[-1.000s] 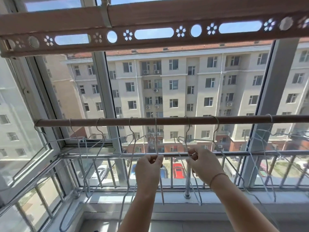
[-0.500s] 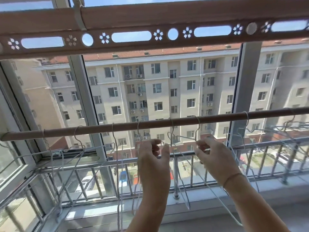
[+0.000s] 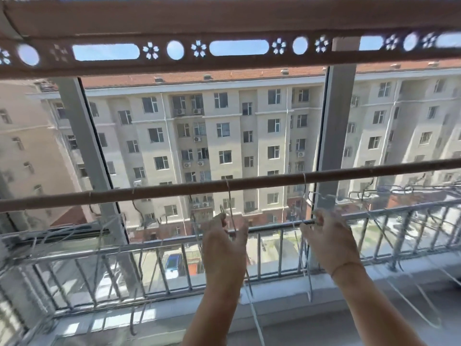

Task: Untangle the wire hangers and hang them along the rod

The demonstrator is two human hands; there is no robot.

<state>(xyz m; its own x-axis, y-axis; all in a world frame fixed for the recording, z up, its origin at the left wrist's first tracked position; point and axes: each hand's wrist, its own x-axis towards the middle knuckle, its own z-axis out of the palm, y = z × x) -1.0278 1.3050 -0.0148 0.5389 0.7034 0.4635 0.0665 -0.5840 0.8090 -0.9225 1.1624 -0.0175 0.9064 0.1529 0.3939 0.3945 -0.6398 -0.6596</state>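
A brown rod [image 3: 174, 189] runs across the window, sloping up to the right. Thin white wire hangers hang from it. My left hand [image 3: 224, 248] pinches the neck of one hanger [image 3: 230, 203] whose hook sits over the rod. My right hand [image 3: 329, 243] grips the wires of another hanger [image 3: 304, 193], also hooked on the rod. Several more hangers [image 3: 109, 236] dangle at the left and a tangled bunch [image 3: 411, 193] shows at the right. The picture is blurred.
A brown perforated rail [image 3: 224, 33] with flower cut-outs crosses overhead. A metal railing [image 3: 174, 265] and grey window posts [image 3: 334, 121] stand behind the rod. Below is the window sill [image 3: 299, 303]. Apartment blocks fill the view outside.
The view has swung to the right, so the rod and hangers sit further left in frame. My two hands have moved apart, each keeping hold of a hanger on the rod.
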